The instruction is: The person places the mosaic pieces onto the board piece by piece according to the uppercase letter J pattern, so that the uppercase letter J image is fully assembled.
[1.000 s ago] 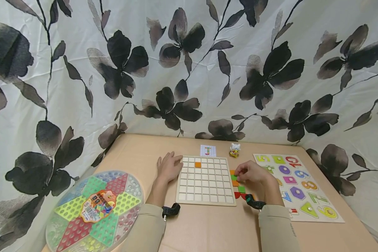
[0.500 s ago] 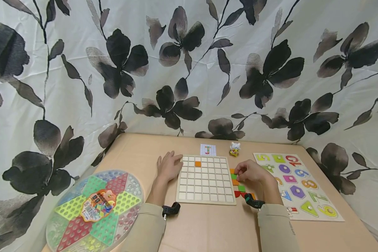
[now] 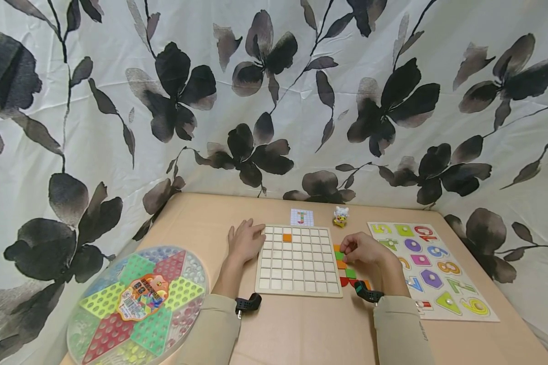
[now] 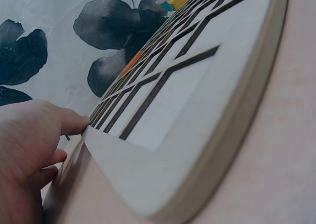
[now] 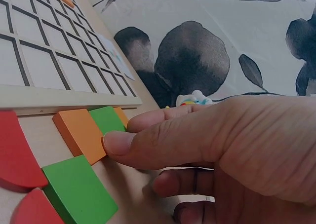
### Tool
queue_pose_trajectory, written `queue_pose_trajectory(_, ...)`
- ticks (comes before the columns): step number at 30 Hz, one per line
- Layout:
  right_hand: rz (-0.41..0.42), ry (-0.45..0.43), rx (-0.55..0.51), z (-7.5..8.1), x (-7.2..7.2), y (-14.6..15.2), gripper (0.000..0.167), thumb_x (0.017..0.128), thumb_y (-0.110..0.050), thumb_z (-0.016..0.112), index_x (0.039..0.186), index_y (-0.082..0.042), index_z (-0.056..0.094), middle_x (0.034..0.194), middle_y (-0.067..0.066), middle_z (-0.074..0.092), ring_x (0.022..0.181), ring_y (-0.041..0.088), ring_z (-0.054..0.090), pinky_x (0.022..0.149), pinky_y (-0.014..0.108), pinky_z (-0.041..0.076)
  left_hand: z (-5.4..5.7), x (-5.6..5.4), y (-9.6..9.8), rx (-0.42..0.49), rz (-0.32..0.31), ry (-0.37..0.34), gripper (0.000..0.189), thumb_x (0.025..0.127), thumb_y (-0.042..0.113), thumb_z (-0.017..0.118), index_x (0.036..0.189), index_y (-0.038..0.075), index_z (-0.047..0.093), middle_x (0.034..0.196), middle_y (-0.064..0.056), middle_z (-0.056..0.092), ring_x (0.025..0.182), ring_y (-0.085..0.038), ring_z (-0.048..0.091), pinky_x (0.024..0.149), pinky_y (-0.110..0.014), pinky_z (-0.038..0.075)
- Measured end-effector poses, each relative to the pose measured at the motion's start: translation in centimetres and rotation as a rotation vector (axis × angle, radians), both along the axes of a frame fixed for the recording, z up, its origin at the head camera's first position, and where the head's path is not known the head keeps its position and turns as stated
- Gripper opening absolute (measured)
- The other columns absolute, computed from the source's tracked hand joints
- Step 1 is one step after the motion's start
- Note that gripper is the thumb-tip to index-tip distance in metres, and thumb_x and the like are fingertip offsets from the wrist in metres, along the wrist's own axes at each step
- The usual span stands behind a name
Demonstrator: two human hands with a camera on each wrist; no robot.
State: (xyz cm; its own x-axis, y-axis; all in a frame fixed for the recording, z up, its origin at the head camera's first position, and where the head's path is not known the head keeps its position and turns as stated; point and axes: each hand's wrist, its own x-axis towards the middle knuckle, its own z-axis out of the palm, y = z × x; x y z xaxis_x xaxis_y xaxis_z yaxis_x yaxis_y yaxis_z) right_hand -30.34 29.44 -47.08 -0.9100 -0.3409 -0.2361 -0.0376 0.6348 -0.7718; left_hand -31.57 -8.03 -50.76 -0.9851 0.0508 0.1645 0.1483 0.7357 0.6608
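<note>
A white board with a square grid lies in the middle of the table, one orange square block in an upper cell. My left hand rests by its left edge; in the left wrist view the index fingertip touches the board's rim. To the right of the board, my right hand pinches a green block between thumb and index finger, partly hiding it. Around it lie an orange block, another green block and red curved blocks.
A card with a coloured pattern lies behind the board, beside a small white-and-yellow figurine. A number-and-shape puzzle board is on the right. At left sits a round peg-hole game board. Floral cloth hangs behind the table.
</note>
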Motion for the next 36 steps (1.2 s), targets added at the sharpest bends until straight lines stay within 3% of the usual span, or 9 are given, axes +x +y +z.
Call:
queue_pose_trajectory(18,0.023,0.045,0.003,0.03,-0.11,-0.05,0.021,0.084,0.002,0.083,0.099,0.000,0.068,0.091,0.010,0.065,0.086,0.023,0.055,0.076,0.031,0.048,-0.06,0.18,0.04,0.007,-0.002,0.011,0.039,0.102,0.026,0.062,0.140,0.017,0.068,0.164,-0.019,0.041,0.158,-0.040,0.027,0.128,-0.066,0.002)
queue_pose_trajectory(36,0.054,0.078,-0.022,0.13,-0.12,-0.10,0.017,0.087,0.003,0.080,0.101,0.001,0.071,0.089,0.012,0.066,0.084,0.023,0.055,0.074,0.028,0.047,0.13,0.22,0.13,-0.008,-0.001,0.000,0.039,0.103,0.027,0.061,0.140,0.018,0.068,0.164,-0.019,0.041,0.157,-0.041,0.028,0.128,-0.066,0.004)
